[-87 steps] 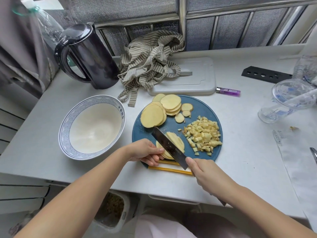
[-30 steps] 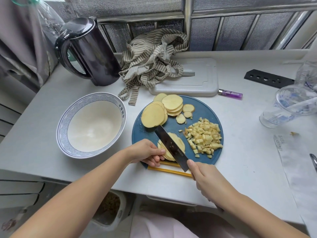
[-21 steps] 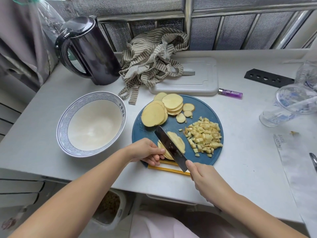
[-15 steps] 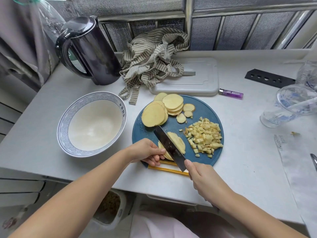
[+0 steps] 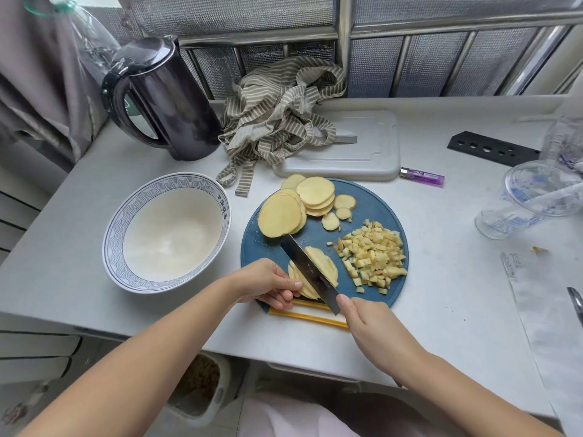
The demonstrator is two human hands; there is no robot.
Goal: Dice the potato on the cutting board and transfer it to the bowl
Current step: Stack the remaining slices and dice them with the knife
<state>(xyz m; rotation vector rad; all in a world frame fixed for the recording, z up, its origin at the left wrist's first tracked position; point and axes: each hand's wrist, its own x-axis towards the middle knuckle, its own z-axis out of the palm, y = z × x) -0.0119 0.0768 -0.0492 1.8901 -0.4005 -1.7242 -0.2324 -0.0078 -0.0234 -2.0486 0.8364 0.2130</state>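
Observation:
A round blue cutting board (image 5: 372,206) carries stacked potato slices (image 5: 296,206) at its far left and a heap of diced potato (image 5: 373,255) on the right. Near its front edge lies a small stack of slices (image 5: 325,263). My left hand (image 5: 271,283) pins that stack with curled fingers. My right hand (image 5: 373,329) grips the handle of a dark knife (image 5: 307,269), whose blade lies across the stack. An empty white bowl (image 5: 167,231) with a blue patterned rim stands left of the board.
A black kettle (image 5: 167,99) stands at the back left, beside a striped cloth (image 5: 277,121) draped over a white board (image 5: 356,146). A purple lighter (image 5: 422,177) lies behind the blue board. Clear plastic cups (image 5: 533,200) and paper sit to the right.
The knife has shifted slightly across the front stack between cuts, with my right hand drawing back toward me. My left hand stays on the slices. The bowl and the diced heap are unchanged.

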